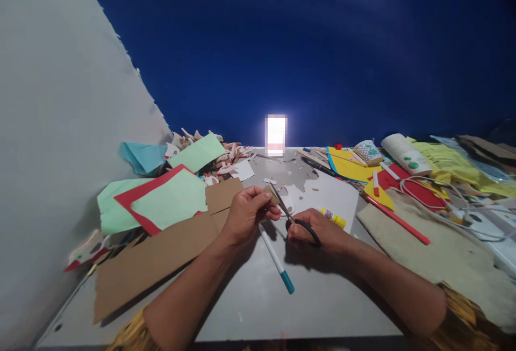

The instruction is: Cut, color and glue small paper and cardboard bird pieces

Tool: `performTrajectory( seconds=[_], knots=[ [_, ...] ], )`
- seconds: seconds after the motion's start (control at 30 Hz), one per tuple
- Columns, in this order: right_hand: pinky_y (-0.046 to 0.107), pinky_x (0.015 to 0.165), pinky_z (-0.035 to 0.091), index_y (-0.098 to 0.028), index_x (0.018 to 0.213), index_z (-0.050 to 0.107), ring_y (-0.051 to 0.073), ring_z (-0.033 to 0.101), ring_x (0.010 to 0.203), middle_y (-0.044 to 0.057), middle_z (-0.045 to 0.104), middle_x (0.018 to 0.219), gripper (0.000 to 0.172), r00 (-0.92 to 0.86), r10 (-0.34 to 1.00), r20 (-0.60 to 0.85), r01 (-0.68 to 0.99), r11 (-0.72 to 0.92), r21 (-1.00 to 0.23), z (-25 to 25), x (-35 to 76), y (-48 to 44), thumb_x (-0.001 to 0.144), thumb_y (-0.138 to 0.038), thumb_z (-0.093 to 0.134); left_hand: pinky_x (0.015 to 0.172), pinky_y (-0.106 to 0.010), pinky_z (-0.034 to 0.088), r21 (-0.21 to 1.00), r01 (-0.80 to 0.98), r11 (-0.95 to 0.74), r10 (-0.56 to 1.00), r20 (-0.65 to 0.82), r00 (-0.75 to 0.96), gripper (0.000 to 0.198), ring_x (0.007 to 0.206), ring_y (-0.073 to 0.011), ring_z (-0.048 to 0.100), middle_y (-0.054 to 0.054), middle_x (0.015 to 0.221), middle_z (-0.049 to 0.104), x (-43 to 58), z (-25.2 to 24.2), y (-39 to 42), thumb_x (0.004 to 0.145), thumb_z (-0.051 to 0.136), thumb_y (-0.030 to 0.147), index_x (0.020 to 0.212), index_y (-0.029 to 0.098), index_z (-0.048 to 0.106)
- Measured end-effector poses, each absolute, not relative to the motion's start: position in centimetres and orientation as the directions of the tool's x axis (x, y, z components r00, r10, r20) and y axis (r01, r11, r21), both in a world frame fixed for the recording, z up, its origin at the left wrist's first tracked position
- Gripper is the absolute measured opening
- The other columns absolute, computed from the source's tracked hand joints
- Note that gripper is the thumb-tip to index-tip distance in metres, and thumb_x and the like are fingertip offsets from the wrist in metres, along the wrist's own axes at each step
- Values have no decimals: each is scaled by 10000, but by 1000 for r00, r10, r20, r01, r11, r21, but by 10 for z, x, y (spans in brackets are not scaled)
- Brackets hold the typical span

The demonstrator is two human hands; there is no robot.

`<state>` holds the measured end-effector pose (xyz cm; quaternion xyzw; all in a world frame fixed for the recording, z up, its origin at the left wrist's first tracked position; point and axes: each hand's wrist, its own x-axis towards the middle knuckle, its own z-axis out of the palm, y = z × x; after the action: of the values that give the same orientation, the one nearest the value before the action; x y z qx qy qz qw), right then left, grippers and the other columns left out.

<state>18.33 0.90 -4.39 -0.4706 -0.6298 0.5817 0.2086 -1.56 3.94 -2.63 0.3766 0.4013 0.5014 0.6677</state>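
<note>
My right hand (308, 228) grips a pair of scissors (287, 210) by its black handles, with the blades pointing up and to the left. Between the fingers of my left hand (252, 210) is a small piece of brown cardboard (273, 197), close to the scissor blades. How far the blades touch the piece is hard to make out. On the table below my hands lies a white marker (276, 257) with a teal cap. A yellow glue stick (334, 217) rests just beyond my right hand.
Brown cardboard strips (161, 257) and green paper (169, 200) cover the left side. To the right are a red paintbrush (397, 217), a beige cloth (427, 254), paper cups (405, 153) and a white cable (459, 192). A blue wall (282, 44) closes off the back.
</note>
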Motion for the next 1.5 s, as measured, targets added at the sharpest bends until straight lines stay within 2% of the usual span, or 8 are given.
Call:
performTrajectory(
  seconds=[0.23,0.43,0.87,1.13,1.27,1.5],
  knots=[
    [209,441,293,-153,605,577,89,418,480,-6,506,522,474,-469,831,-299,333,-147,-931,-35,179,6,818,-567,667,510,-222,537,914,-336,229,969,-183,164,276,495,-133,653,-35,597,696,-17,-23,36,681,813,298,702,160,575],
    [217,444,299,-159,544,574,92,422,468,10,524,495,499,-420,862,-283,364,-126,-923,-34,175,3,804,-572,676,523,-220,547,913,-333,235,968,-189,165,262,512,-137,666,-48,600,698,-18,-23,38,686,811,302,694,149,599],
    [213,427,271,-175,506,506,78,372,442,-16,469,452,483,-408,865,-293,301,-176,-937,-47,174,5,830,-486,683,524,-241,579,893,-391,224,974,-202,99,254,538,-167,690,-25,558,649,-15,-22,37,594,797,269,604,154,570],
    [210,445,312,-163,581,549,95,434,496,11,522,537,591,-466,827,-314,334,-165,-928,-38,176,6,795,-705,649,509,-229,564,891,-375,255,967,-224,125,194,531,-152,673,-47,595,673,-8,-28,27,630,762,224,637,149,583],
    [212,437,291,-168,565,509,85,391,486,-4,473,512,664,-447,841,-305,346,-152,-926,-33,176,5,760,-786,652,513,-237,569,880,-386,277,960,-239,144,225,546,-158,679,-48,609,670,-8,-31,26,639,782,245,644,150,578],
    [223,427,237,-182,507,442,71,324,472,-29,396,472,662,-372,875,-309,370,-165,-914,-32,172,4,759,-744,685,479,-226,548,861,-425,278,961,-249,125,288,515,-156,669,-43,591,669,-6,-30,26,612,828,278,644,153,571]
  ],
)
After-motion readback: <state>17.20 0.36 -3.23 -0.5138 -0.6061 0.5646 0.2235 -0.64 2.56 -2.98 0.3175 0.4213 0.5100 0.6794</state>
